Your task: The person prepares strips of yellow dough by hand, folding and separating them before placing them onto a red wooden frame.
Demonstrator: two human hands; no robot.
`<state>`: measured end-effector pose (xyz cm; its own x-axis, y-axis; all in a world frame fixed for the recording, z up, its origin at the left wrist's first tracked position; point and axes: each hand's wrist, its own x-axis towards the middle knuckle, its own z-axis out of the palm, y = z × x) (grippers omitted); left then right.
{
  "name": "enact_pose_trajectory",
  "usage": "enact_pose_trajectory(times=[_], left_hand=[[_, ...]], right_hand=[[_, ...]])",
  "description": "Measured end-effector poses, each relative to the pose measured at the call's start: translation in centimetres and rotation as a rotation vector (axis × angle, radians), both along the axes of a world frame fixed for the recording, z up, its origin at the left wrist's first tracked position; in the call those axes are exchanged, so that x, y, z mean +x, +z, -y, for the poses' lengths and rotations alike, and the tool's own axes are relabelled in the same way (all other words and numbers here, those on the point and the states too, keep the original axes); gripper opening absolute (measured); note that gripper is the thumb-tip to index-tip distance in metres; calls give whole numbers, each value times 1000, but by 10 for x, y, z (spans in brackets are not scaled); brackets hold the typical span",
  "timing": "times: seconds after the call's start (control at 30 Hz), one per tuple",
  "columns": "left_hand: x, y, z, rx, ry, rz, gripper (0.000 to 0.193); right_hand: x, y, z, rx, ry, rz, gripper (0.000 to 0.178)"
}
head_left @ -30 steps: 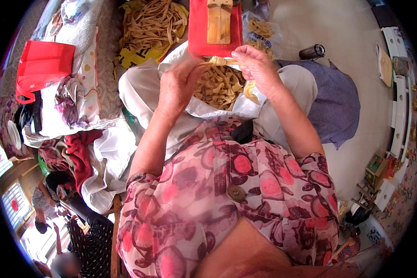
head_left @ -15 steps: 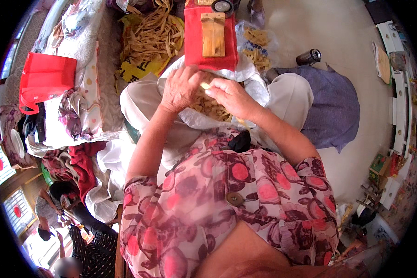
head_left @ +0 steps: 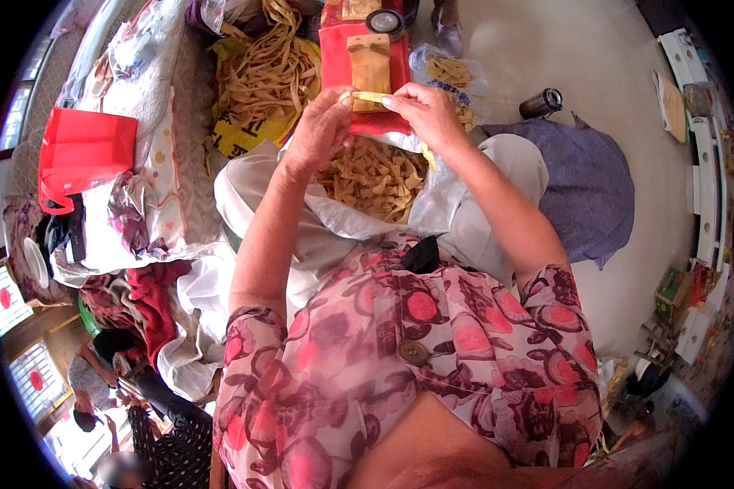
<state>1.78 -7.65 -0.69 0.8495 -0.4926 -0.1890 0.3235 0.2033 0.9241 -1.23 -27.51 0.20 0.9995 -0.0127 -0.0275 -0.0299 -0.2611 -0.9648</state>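
Observation:
My left hand and my right hand hold the two ends of a short pale yellow strip between their fingertips, raised above my lap. Under the hands a white plastic bag lies open on my lap, filled with folded tan strips. Beyond the hands is a red board with a wooden block on it.
A heap of long tan strips lies on a yellow sheet at the upper left. A red paper bag sits on the cluttered cloth to the left. A dark can and a purple cloth lie on the floor to the right.
Both hands dipped into the bag on my lap, then rose again holding a strip between them.

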Motion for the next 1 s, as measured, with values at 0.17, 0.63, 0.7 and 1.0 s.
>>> enact_pose_trajectory(times=[0.17, 0.63, 0.7, 1.0], left_hand=[[15, -2, 7, 415, 119, 197, 25], [-17, 14, 4, 995, 48, 874, 28], [-30, -8, -4, 1060, 199, 1019, 35], [-95, -10, 11, -430, -47, -566, 51]], right_hand=[[19, -10, 0, 126, 3, -23, 26], [10, -32, 4, -439, -65, 25, 31], [-9, -8, -5, -363, -68, 9, 31], [-82, 17, -49, -182, 142, 616, 15]])
